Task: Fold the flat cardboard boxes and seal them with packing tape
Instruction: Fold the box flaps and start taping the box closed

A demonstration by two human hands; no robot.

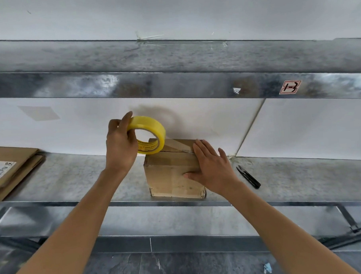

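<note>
Flattened brown cardboard boxes (9,167) lie far left of my left grip (120,145), clamped on the yellow tape roll (152,125). Right of it, the small folded brown cardboard box (166,172) stands on the metal shelf (78,178), my right grip (213,168) flat, fingers straight, upon it; black snips (248,176) beyond.

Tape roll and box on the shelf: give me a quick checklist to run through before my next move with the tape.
1. Flaps of the box closed: ok, they meet at a seam on top.
2. Box steadied: ok, the right hand lies flat on its top right edge, thumb on the front.
3. Grip on the tape roll: ok, the left hand holds its rim above the box's far left corner.
4. Tape strip reaching the box top: ok; lined up with the seam: cannot tell.
5. Cutter nearby: ok, black snips lie on the shelf right of the box.
</note>
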